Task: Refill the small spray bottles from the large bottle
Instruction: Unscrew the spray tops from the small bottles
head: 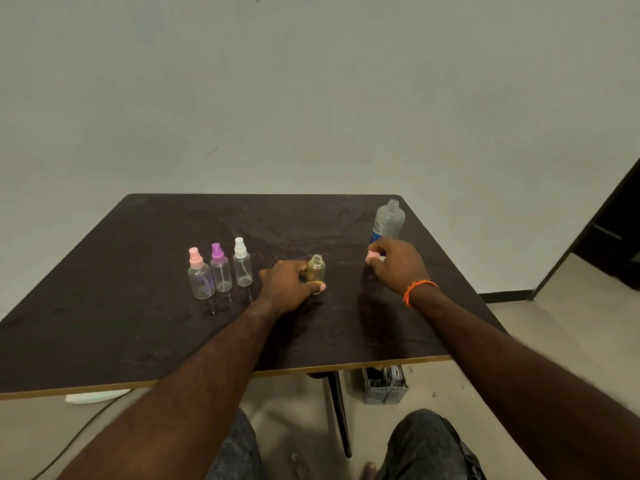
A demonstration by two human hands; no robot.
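**Open bottle held, pink cap in the other hand**

The left hand (289,284) grips an uncapped small bottle (316,271) standing on the desk (138,323). The right hand (398,263) pinches a pink spray cap (373,256), just before the open large bottle (389,220). Three capped spray bottles (221,271) stand left.

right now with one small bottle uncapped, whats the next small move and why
Probably set the pink spray cap down and reach for the large bottle just behind the right hand. The large bottle is already uncapped, and the left hand steadies the open small bottle upright, ready for pouring.
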